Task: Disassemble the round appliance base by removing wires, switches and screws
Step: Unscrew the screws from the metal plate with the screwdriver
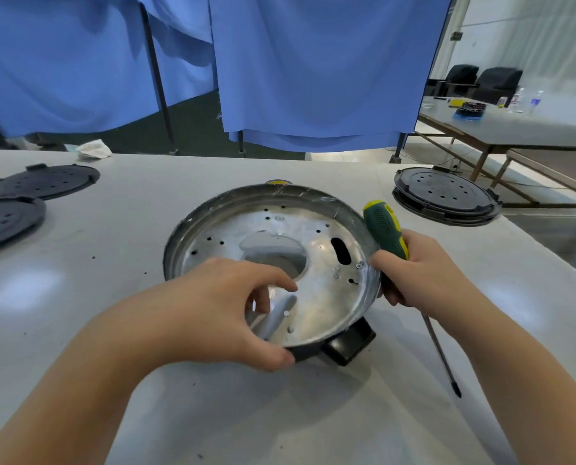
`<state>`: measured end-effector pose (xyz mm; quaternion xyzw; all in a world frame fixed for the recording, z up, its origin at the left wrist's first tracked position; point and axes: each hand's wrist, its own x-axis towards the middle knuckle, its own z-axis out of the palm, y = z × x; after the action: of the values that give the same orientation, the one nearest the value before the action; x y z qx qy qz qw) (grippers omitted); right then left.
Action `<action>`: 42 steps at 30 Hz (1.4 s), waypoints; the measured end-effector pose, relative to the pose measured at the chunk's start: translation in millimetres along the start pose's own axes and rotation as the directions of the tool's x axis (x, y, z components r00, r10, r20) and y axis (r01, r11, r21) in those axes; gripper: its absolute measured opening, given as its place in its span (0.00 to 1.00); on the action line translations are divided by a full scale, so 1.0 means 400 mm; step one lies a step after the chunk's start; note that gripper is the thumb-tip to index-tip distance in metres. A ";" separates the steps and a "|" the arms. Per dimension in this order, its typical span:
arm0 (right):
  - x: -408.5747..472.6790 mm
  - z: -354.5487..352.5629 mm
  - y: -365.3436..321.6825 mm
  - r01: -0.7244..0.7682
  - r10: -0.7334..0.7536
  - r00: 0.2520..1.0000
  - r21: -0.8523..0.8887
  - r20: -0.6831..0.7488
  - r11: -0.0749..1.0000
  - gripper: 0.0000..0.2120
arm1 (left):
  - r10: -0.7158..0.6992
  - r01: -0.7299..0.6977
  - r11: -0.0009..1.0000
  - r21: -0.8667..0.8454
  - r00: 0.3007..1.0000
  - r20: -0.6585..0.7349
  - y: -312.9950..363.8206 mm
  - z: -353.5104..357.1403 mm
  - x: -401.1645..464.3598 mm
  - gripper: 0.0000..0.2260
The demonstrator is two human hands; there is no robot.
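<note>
The round appliance base (316, 229) lies in the middle of the white table, a shiny metal dish with a dark rim, a large centre hole, several small holes and a black block at its near edge (348, 344). My left hand (219, 307) grips the near rim, thumb under the edge and fingers reaching to the centre hole. My right hand (420, 270) rests against the right rim and holds a green and yellow screwdriver (385, 229), handle up, with the metal shaft pointing down toward me. A screw (359, 265) sits near the right rim.
Two black round plastic covers (41, 181) (4, 223) lie at the table's left. A stack of black covers (444, 194) sits at the right edge. Blue curtains hang behind the table. A second table (514, 129) with bottles stands at far right.
</note>
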<state>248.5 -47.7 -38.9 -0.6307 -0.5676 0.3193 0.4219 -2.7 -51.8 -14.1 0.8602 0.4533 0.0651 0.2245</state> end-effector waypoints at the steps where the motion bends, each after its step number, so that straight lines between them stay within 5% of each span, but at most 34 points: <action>1: -0.002 -0.004 -0.005 -0.013 0.013 1.000 0.015 0.006 1.000 0.04 | -0.005 0.005 1.000 0.002 1.000 0.001 -0.007 -0.003 0.002 0.27; 18: -0.010 0.006 -0.003 -0.193 0.184 0.973 0.051 0.141 0.980 0.06 | -0.027 0.032 0.999 -0.026 0.981 0.191 -0.049 -0.038 -0.004 0.29; 23: -0.003 -0.016 -0.031 -0.110 0.123 0.992 0.260 -0.033 0.959 0.11 | -0.058 0.062 0.998 -0.013 0.977 0.204 -0.049 -0.051 -0.012 0.36; 31: 0.032 -0.072 -0.149 0.019 0.072 0.992 0.702 -0.099 0.712 0.11 | -0.094 0.097 0.995 -0.015 0.984 0.149 -0.017 -0.068 0.004 0.31; 36: 0.075 -0.046 -0.207 0.132 -0.053 0.990 0.707 -0.133 0.694 0.11 | -0.062 0.050 0.995 0.082 0.988 0.141 0.050 -0.070 0.059 0.26; 42: 0.099 0.017 -0.188 0.283 -0.220 0.958 0.496 -0.181 0.821 0.09 | -0.018 -0.013 0.962 0.272 0.993 0.112 0.136 -0.032 0.182 0.26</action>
<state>214.9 -7.4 28.4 -0.4311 -0.5136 0.3642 0.6463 76.3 -15.5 14.8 0.8846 0.4455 -0.0472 0.1296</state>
